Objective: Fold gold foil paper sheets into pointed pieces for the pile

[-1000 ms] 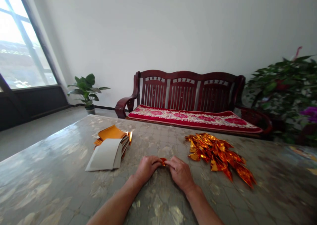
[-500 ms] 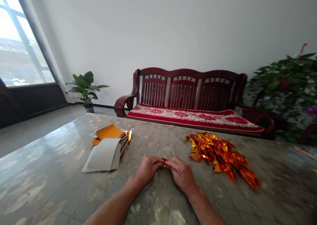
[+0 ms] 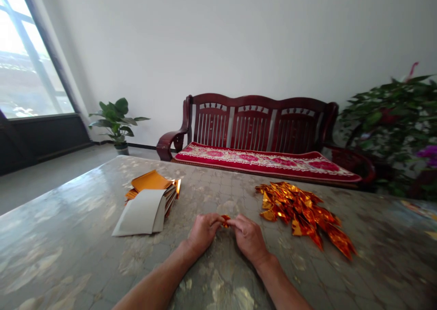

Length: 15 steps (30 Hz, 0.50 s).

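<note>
At the near side of a glossy, stone-patterned table (image 3: 64, 251), the person's left hand (image 3: 204, 232) and right hand (image 3: 249, 238) are drawn together, the heels of both low over the surface. The fingers of each hand curl inward and pinch a small folded piece of orange-gold foil (image 3: 225, 221) between them; the piece sits where the fingertips meet, mostly hidden by them. Whether it touches the table cannot be determined.

To the right, just beyond the right hand and not touching it, lies a loose heap of pointed foil folds (image 3: 300, 214), gold and red-orange. To the left, apart from the left hand, is a stack of orange-gold paper (image 3: 150, 181), with a grey-white paper sheet (image 3: 139, 213) folded over its near part.

Past the far table edge stands a dark red wooden bench (image 3: 252, 123) with a red floral cushion (image 3: 262, 162) — a potted plant (image 3: 116, 123) to its left, a large leafy plant (image 3: 385, 119) to its right.
</note>
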Each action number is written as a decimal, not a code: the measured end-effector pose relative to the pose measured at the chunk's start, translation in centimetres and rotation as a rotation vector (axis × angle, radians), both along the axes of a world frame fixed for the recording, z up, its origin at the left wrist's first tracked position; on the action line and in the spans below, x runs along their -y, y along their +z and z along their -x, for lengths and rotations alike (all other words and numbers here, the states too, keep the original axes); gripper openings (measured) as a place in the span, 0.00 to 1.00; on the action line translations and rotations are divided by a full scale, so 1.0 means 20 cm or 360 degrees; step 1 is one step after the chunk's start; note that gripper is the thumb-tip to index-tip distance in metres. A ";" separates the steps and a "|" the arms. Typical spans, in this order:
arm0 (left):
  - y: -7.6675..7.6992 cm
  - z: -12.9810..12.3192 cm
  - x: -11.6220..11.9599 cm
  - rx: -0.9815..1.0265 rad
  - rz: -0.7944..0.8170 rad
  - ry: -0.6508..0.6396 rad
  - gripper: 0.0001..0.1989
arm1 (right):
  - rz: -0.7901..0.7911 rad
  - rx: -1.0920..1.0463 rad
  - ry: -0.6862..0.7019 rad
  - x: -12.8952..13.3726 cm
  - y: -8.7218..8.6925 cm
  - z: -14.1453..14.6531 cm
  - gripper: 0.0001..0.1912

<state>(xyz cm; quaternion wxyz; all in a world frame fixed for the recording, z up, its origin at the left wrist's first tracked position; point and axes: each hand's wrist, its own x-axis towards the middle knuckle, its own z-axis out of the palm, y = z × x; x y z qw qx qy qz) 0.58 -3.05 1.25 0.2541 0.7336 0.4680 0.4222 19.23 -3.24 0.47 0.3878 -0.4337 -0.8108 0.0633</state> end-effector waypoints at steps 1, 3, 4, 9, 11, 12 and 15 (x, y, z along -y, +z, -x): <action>0.00 0.00 0.00 0.0012 0.0016 0.0002 0.12 | -0.0004 -0.0006 -0.0011 0.00 0.00 0.00 0.18; -0.01 0.01 -0.01 0.0029 0.0035 -0.0017 0.11 | -0.0002 -0.0024 -0.0029 0.00 0.00 0.00 0.17; -0.01 0.01 -0.02 0.0032 0.0028 -0.0033 0.11 | 0.0006 -0.0027 -0.0037 0.00 0.00 -0.01 0.17; -0.04 0.04 -0.04 -0.0009 -0.0051 -0.0095 0.11 | 0.0062 0.0058 -0.0057 0.01 0.00 -0.02 0.16; -0.05 0.05 -0.05 -0.0015 -0.0052 -0.0096 0.11 | 0.0083 0.0074 -0.0019 0.00 0.01 -0.02 0.16; -0.05 0.05 -0.05 -0.0018 -0.0051 -0.0093 0.11 | 0.0088 0.0072 -0.0001 0.00 0.01 -0.03 0.17; -0.04 0.06 -0.04 -0.0043 -0.0049 -0.0083 0.11 | 0.0089 0.0065 0.0025 0.00 0.01 -0.04 0.17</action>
